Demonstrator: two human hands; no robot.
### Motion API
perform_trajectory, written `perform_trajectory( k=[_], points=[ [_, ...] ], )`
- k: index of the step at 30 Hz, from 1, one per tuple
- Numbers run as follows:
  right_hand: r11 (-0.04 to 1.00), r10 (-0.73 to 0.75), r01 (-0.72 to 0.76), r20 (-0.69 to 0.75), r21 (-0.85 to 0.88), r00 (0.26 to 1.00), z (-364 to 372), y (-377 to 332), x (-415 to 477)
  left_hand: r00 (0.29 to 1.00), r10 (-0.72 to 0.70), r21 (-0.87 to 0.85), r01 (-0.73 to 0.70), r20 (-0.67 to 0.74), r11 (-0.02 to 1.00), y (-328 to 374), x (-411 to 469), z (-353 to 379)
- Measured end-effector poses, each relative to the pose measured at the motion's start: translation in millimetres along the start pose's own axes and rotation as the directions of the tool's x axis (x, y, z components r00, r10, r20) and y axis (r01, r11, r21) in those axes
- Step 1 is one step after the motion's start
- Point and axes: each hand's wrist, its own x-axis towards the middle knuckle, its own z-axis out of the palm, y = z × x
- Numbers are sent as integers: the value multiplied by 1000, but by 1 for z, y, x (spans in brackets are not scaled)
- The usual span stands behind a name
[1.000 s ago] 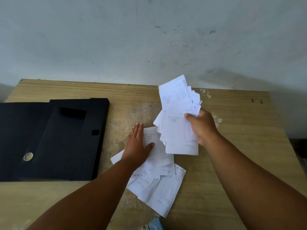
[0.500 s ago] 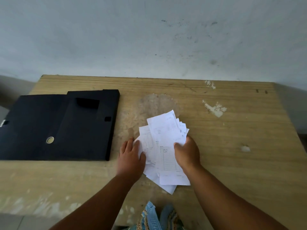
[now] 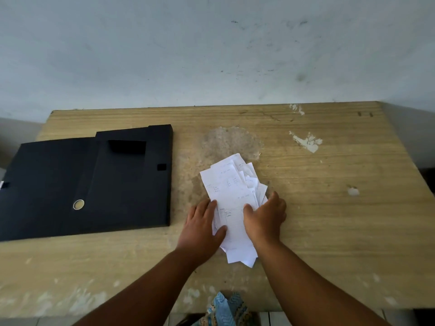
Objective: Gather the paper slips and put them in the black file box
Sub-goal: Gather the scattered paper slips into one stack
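Note:
A bunched pile of white paper slips (image 3: 231,191) lies on the wooden table (image 3: 329,208) near its middle. My left hand (image 3: 202,228) presses against the pile's left side, thumb on top of the sheets. My right hand (image 3: 264,217) clasps the right side, fingers curled over the slips. The pile's lower part is squeezed between both hands. The black file box (image 3: 89,182) lies flat and open on the table's left, a short gap away from the slips.
A grey-white wall rises right behind the table's far edge. The table's front edge runs just below my forearms. Patterned blue cloth (image 3: 223,309) shows below that edge. Worn white patches mark the wood at right.
My right hand brought its raised bundle down onto the loose slips. Both hands have drawn the sheets together into one pile. The view has shifted, so the box sits farther right in frame.

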Motion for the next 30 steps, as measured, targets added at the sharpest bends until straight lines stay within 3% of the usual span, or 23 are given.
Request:
perform_trajectory(
  k=[5,7,10,13,16,21,30],
  points=[
    [931,239,-217,-41,293,970,-16,4,8,996,14,59,-19,87,998,-6,11,0],
    [919,275,-261,-7,295,961,-22,8,14,995,9,47,-14,102,999,-6,16,2],
    [957,210,-207,8,205,978,-28,12,23,993,14,52,-20,117,998,-7,20,4],
    [991,36,-40,34,128,999,-28,7,27,993,24,53,-30,116,998,-9,22,6],
    [986,-64,52,75,157,995,-24,-2,33,993,24,38,-28,112,999,-10,23,5],
    [949,72,-103,113,299,991,-24,-13,30,994,17,8,-18,106,1000,-9,23,2],
    [985,58,-94,235,142,970,-7,-18,10,994,12,82,-21,105,996,-10,23,10]
  ],
)
